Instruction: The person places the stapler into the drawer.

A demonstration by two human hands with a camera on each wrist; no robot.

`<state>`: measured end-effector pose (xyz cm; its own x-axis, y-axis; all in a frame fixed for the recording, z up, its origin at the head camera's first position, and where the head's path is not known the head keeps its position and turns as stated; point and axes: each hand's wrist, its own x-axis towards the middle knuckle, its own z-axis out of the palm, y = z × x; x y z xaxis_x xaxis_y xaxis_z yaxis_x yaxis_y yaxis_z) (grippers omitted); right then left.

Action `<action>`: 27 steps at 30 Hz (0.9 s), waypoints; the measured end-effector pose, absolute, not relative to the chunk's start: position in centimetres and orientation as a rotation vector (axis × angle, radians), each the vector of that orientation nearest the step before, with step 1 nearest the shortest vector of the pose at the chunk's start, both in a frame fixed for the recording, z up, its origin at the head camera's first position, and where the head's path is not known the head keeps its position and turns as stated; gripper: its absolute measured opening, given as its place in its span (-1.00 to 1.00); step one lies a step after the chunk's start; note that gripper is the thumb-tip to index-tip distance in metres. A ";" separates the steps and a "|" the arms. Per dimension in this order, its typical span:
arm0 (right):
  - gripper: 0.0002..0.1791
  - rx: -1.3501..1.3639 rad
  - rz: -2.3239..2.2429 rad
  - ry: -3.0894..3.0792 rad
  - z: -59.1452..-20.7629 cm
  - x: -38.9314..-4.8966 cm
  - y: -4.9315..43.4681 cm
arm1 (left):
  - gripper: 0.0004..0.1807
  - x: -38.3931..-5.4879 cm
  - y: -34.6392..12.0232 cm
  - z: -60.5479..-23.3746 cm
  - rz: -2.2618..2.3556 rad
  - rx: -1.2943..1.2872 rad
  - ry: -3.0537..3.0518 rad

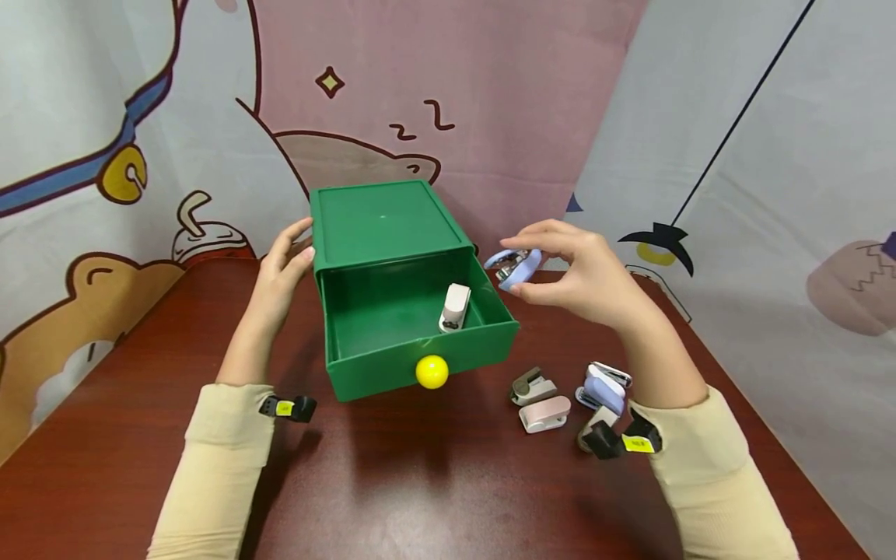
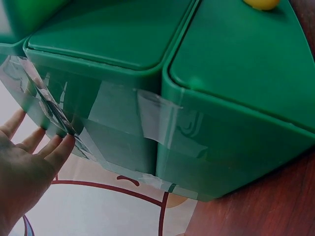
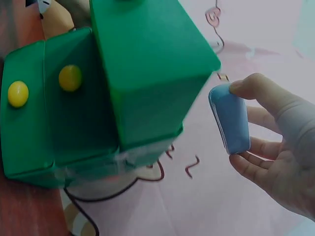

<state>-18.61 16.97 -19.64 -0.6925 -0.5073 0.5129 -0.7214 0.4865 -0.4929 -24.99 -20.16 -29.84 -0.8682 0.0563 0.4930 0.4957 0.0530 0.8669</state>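
My right hand [image 1: 584,268] pinches a small light-blue stapler [image 1: 519,267] between thumb and fingers. It hangs just right of the open top drawer [image 1: 420,377] of a green drawer cabinet [image 1: 381,222]. In the right wrist view the blue stapler [image 3: 230,118] shows beside the pulled-out drawer [image 3: 157,64]. Inside the drawer, towards its right side, lies a white stapler [image 1: 456,305]. My left hand [image 1: 280,264] rests its extended fingers against the cabinet's left side; in the left wrist view, the fingertips are at the taped side wall [image 2: 118,118].
On the reddish-brown table [image 1: 434,482], right of the cabinet, lie several more small staplers, including a pink one [image 1: 544,414], a grey one [image 1: 532,386] and a blue one [image 1: 603,391]. Two shut lower drawers have yellow knobs [image 3: 70,77]. A cartoon-printed cloth [image 1: 518,101] hangs behind.
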 end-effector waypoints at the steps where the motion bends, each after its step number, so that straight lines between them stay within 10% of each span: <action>1: -0.55 1.062 1.026 -2.438 -19.6 -18.8 16.7 | -0.45 -25.0 -20.2 -29.8 -1.880 -0.558 -2.007; 27: -0.55 1.604 0.976 -2.541 -21.3 -22.5 10.3 | -0.45 -24.9 -20.2 -29.9 -1.858 -0.561 -2.026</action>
<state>-22.45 10.34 -21.32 -0.4844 -0.8219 0.2996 -0.8111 0.2936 -0.5059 -24.94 -20.18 -29.92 -0.8663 0.0622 0.4956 0.4991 0.0694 0.8638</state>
